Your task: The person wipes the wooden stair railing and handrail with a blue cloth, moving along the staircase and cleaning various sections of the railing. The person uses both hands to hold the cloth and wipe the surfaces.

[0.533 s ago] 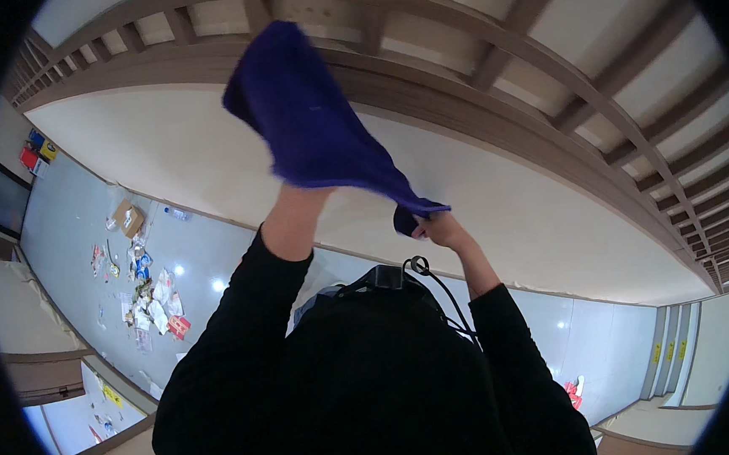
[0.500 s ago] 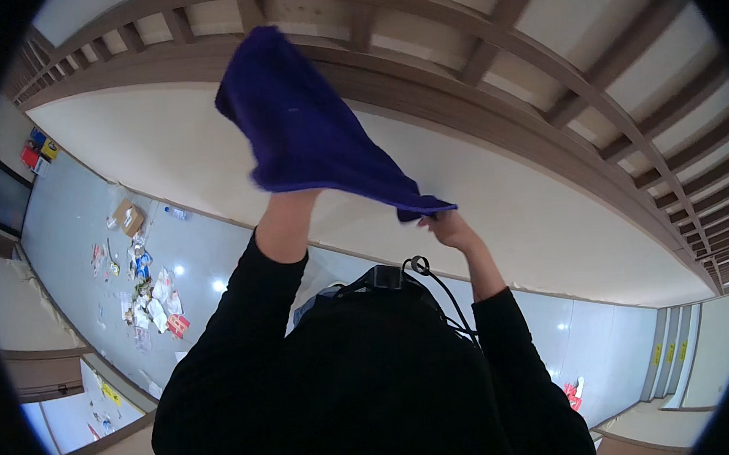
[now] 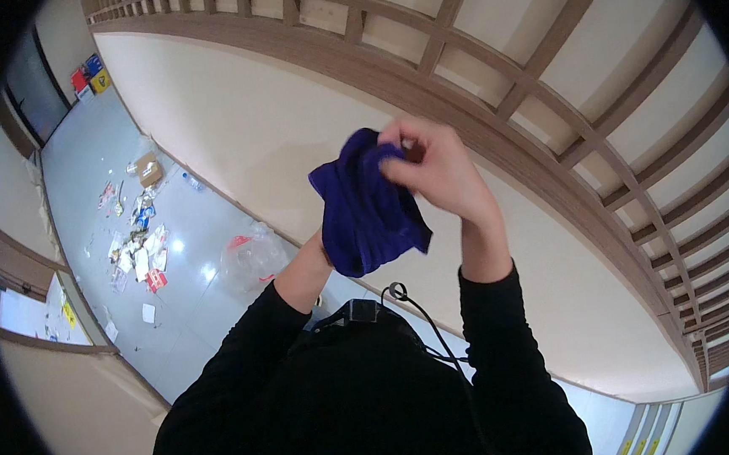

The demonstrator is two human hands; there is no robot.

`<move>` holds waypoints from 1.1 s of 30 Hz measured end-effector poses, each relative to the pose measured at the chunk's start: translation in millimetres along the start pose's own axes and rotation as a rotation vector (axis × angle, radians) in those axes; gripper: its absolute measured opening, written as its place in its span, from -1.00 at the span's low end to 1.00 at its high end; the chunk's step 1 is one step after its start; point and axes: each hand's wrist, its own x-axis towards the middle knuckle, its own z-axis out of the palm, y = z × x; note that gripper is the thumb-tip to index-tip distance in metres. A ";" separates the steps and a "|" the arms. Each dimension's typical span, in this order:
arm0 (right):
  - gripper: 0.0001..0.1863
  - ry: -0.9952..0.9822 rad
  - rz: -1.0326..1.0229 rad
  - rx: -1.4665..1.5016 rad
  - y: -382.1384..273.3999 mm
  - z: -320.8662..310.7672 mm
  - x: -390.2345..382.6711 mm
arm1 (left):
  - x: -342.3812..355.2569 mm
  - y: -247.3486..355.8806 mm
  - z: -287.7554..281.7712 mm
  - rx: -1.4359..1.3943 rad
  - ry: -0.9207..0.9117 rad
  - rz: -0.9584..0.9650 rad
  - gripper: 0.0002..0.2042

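Purple cloth (image 3: 362,219), soft-looking and bunched into loose folds, with a corner drooping to the right, is held up before the pale wall (image 3: 572,297). The right hand (image 3: 438,171) pinches its far fold between thumb and fingers; the left wrist (image 3: 307,275) runs in behind the cloth, which blocks my view of that hand, so I can't tell how its fingers sit. Left, on the grey floor (image 3: 175,304), lie a clear plastic bag (image 3: 250,261), scattered litter (image 3: 140,247) and a cardboard box (image 3: 149,169). Brown lattice (image 3: 527,81) stretches beyond the wall.
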 end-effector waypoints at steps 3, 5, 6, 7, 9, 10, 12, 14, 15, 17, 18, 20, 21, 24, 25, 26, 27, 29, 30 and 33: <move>-0.59 0.277 -0.258 -0.060 15.9 18.3 1.9 | -7.6 8.3 8.6 -1.027 0.115 -0.062 -0.60; -0.38 0.239 -0.391 -0.173 27.9 23.4 -3.8 | -8.0 6.2 5.6 -1.706 0.174 -0.082 -0.62; -0.37 0.217 -0.380 -0.171 26.4 27.9 -12.4 | -6.1 -5.9 1.5 -1.721 0.250 -0.079 -0.57; -0.36 0.196 -0.367 -0.172 24.0 30.7 -20.2 | -0.7 -17.3 -3.8 -1.477 0.466 -0.100 -0.61; -0.36 0.254 -0.302 -0.200 31.1 30.6 -29.6 | 24.8 -27.8 -16.0 -0.828 0.703 -0.095 -0.66; -0.36 0.278 -0.268 -0.207 33.7 28.4 -32.3 | 47.7 -24.6 -18.2 -0.616 0.887 -0.076 -0.75; -0.39 0.329 -0.221 -0.180 37.8 26.1 -36.2 | 87.8 -42.9 -19.0 -0.075 0.985 0.160 -0.75; -0.40 0.356 -0.189 -0.162 38.3 24.4 -42.2 | 120.3 -47.3 -14.4 0.427 0.877 0.137 -0.64; -0.41 0.368 -0.176 -0.152 37.6 24.8 -43.7 | 127.4 -56.0 -13.1 0.751 0.927 0.277 -0.60; -0.43 0.390 -0.138 -0.128 42.3 24.4 -51.4 | 137.8 -76.8 -28.0 0.887 0.754 0.443 -0.57; -0.43 0.403 -0.120 -0.118 45.0 23.4 -54.6 | 137.8 -82.1 -38.9 0.827 0.635 0.374 -0.56; -0.45 0.429 -0.081 -0.159 52.8 18.9 -65.9 | 135.2 -69.2 -53.6 0.686 0.384 0.238 -0.53; -0.45 0.439 -0.061 -0.179 55.4 16.7 -70.5 | 138.4 -73.3 -45.8 0.675 0.468 0.282 -0.53; -0.47 0.443 -0.049 -0.112 51.3 22.9 -70.6 | 134.7 -110.2 -33.2 0.721 0.799 0.387 -0.54; -0.47 0.490 -0.026 -0.112 57.4 22.7 -75.1 | 141.8 -111.1 -7.8 0.705 0.799 0.397 -0.54; -0.48 0.512 -0.024 -0.100 59.8 23.9 -75.8 | 139.0 -105.7 8.7 0.715 0.820 0.400 -0.54; -0.49 0.536 -0.020 -0.093 61.1 24.3 -76.8 | 138.3 -99.9 20.7 0.720 0.841 0.402 -0.53; -0.50 0.552 -0.016 -0.096 61.8 24.7 -75.6 | 138.9 -93.6 26.2 0.523 0.728 0.441 -0.51; -0.50 0.557 -0.015 -0.097 61.4 25.1 -73.3 | 136.7 -94.5 23.4 0.564 0.698 0.478 -0.52; -0.52 0.549 -0.048 -0.092 61.0 31.0 -63.4 | 124.1 -100.9 6.1 0.599 0.569 0.595 -0.53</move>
